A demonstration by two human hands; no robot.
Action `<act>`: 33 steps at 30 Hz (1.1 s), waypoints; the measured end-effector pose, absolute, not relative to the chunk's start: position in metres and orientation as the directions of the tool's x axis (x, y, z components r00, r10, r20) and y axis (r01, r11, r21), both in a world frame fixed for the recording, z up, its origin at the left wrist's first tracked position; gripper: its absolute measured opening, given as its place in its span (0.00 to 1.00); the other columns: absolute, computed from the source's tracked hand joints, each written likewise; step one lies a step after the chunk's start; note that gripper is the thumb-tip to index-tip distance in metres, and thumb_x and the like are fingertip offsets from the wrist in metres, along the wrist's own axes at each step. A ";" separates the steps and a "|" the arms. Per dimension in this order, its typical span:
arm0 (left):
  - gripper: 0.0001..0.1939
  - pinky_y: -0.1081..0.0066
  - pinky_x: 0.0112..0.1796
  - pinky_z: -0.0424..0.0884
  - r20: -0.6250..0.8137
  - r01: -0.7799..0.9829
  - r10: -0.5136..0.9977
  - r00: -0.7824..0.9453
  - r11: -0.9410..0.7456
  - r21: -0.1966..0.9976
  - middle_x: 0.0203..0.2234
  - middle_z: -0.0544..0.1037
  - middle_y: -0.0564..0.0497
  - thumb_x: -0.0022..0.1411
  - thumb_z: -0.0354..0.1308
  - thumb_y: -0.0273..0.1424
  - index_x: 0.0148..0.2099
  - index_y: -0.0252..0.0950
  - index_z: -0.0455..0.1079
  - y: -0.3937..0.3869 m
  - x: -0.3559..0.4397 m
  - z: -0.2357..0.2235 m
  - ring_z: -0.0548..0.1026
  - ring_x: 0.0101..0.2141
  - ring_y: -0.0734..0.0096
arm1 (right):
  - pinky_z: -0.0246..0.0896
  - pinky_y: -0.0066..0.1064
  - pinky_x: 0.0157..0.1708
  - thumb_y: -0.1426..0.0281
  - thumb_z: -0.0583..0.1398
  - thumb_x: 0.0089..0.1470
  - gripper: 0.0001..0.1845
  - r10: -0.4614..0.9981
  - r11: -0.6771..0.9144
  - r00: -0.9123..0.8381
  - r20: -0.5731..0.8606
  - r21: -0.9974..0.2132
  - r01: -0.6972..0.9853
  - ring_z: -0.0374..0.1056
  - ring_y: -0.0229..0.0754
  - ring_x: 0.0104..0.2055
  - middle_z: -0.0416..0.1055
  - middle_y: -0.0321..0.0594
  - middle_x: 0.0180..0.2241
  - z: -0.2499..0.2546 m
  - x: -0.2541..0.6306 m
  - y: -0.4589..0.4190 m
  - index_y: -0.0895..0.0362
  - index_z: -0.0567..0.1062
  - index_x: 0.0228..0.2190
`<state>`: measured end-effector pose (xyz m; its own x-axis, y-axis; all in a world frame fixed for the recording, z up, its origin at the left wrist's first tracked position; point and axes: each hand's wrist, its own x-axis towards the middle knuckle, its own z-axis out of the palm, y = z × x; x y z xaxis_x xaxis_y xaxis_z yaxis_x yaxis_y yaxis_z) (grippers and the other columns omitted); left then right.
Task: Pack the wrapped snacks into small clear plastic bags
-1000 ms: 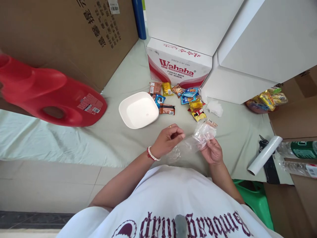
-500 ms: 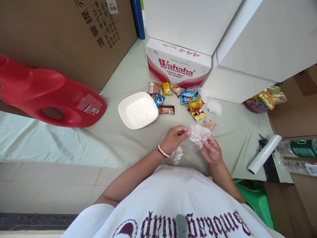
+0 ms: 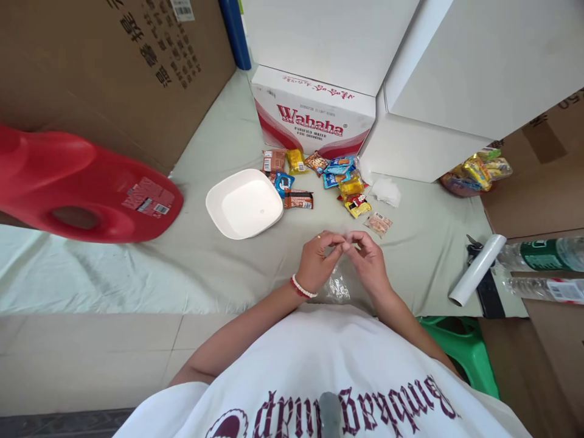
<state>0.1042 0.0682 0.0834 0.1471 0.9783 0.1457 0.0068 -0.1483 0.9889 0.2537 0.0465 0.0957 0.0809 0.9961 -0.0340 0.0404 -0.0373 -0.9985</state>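
My left hand [image 3: 317,258] and my right hand [image 3: 367,261] meet in front of my chest. Thumbs and fingertips are pinched together on a clear plastic bag, which is so thin and covered that little of it shows. Below them, near the table edge, lies crumpled clear plastic [image 3: 336,286]. A small pinkish snack packet [image 3: 378,224] rests just beyond my right hand. Farther back are a yellow snack packet [image 3: 358,205], blue snack packets [image 3: 338,170] and a brown packet [image 3: 299,199]. The white bowl [image 3: 244,207] stands to the left.
A large red jug [image 3: 86,188] lies at left beside a cardboard box [image 3: 114,79]. Behind stands a Wahaba-style white-and-red water carton [image 3: 314,115]. White crumpled film [image 3: 385,191] and a snack-filled bowl [image 3: 460,185] are right, with a white roll [image 3: 477,271] and plastic bottles [image 3: 542,255].
My hands have come together, and the clear bag that was spread between them is now mostly hidden at the fingertips. The whole view has shifted slightly.
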 end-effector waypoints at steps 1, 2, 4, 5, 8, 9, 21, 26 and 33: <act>0.09 0.68 0.41 0.71 0.109 -0.018 0.984 0.141 -0.108 0.994 0.31 0.80 0.50 0.64 0.62 0.37 0.36 0.38 0.76 0.068 0.103 0.082 0.75 0.34 0.69 | 0.64 0.32 0.40 0.58 0.68 0.54 0.12 0.993 -0.053 0.105 -0.053 -0.999 -0.006 0.67 0.40 0.38 0.72 0.35 0.34 0.094 0.253 0.050 0.51 0.77 0.35; 0.10 0.68 0.41 0.72 0.070 -0.054 0.988 0.135 -0.063 0.997 0.31 0.80 0.50 0.64 0.63 0.39 0.36 0.37 0.75 0.068 0.101 0.081 0.76 0.34 0.69 | 0.64 0.32 0.40 0.58 0.68 0.55 0.11 0.989 -0.071 0.127 -0.078 -0.996 -0.055 0.66 0.39 0.35 0.72 0.33 0.32 0.091 0.254 0.053 0.52 0.77 0.34; 0.13 0.67 0.42 0.72 0.003 -0.153 0.992 0.125 0.016 0.988 0.32 0.80 0.50 0.63 0.63 0.42 0.36 0.36 0.73 0.070 0.095 0.080 0.77 0.35 0.69 | 0.64 0.32 0.37 0.58 0.69 0.53 0.13 0.978 -0.109 0.163 -0.133 -0.983 -0.145 0.65 0.38 0.32 0.70 0.32 0.30 0.088 0.259 0.059 0.52 0.75 0.31; 0.14 0.67 0.44 0.73 -0.030 -0.214 0.993 0.113 0.054 0.975 0.34 0.80 0.49 0.63 0.63 0.43 0.37 0.37 0.72 0.071 0.093 0.080 0.77 0.36 0.69 | 0.64 0.31 0.37 0.57 0.70 0.51 0.14 0.972 -0.128 0.174 -0.161 -0.975 -0.184 0.65 0.38 0.32 0.70 0.32 0.30 0.087 0.263 0.061 0.52 0.74 0.31; 0.19 0.65 0.45 0.74 -0.169 -0.404 0.983 0.074 0.184 0.896 0.37 0.80 0.51 0.61 0.64 0.48 0.37 0.39 0.64 0.076 0.087 0.079 0.79 0.39 0.69 | 0.66 0.32 0.35 0.54 0.71 0.48 0.19 0.954 -0.151 0.214 -0.211 -0.953 -0.264 0.68 0.40 0.36 0.73 0.34 0.34 0.087 0.272 0.064 0.51 0.71 0.31; 0.21 0.65 0.45 0.75 -0.214 -0.446 0.975 0.063 0.219 0.868 0.37 0.79 0.52 0.61 0.64 0.49 0.38 0.39 0.61 0.077 0.087 0.079 0.80 0.39 0.70 | 0.66 0.32 0.34 0.53 0.70 0.48 0.20 0.950 -0.155 0.225 -0.218 -0.951 -0.268 0.68 0.41 0.35 0.73 0.34 0.35 0.087 0.273 0.064 0.51 0.69 0.31; 0.20 0.77 0.19 0.54 -0.400 -0.334 0.912 -0.086 0.352 0.874 0.23 0.68 0.60 0.67 0.54 0.52 0.40 0.41 0.57 0.082 0.095 0.044 0.59 0.17 0.80 | 0.42 0.30 0.19 0.51 0.67 0.52 0.19 0.953 -0.210 0.203 -0.224 -0.974 -0.085 0.49 0.33 0.18 0.63 0.28 0.20 0.071 0.271 0.062 0.51 0.70 0.30; 0.27 0.72 0.33 0.68 -0.502 -0.319 0.850 0.160 0.526 0.788 0.33 0.78 0.50 0.52 0.69 0.51 0.41 0.36 0.66 0.063 0.092 0.043 0.74 0.30 0.73 | 0.45 0.29 0.20 0.51 0.68 0.51 0.20 0.941 -0.214 0.234 -0.244 -0.966 -0.145 0.49 0.34 0.19 0.60 0.27 0.20 0.058 0.271 0.065 0.52 0.70 0.30; 0.18 0.72 0.31 0.67 -0.468 -0.314 0.881 0.071 0.465 0.828 0.26 0.72 0.56 0.61 0.61 0.46 0.34 0.38 0.62 0.050 0.100 0.035 0.69 0.26 0.75 | 0.67 0.35 0.44 0.49 0.65 0.54 0.24 0.938 -0.138 0.305 -0.164 -0.985 -0.103 0.68 0.42 0.43 0.70 0.38 0.43 0.048 0.265 0.055 0.50 0.70 0.45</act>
<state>0.1003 0.0500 0.0353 0.0709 0.8807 -0.4683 -0.3136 0.4654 0.8277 0.2646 0.0551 0.0476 0.3049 0.9382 -0.1639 -0.1035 -0.1384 -0.9850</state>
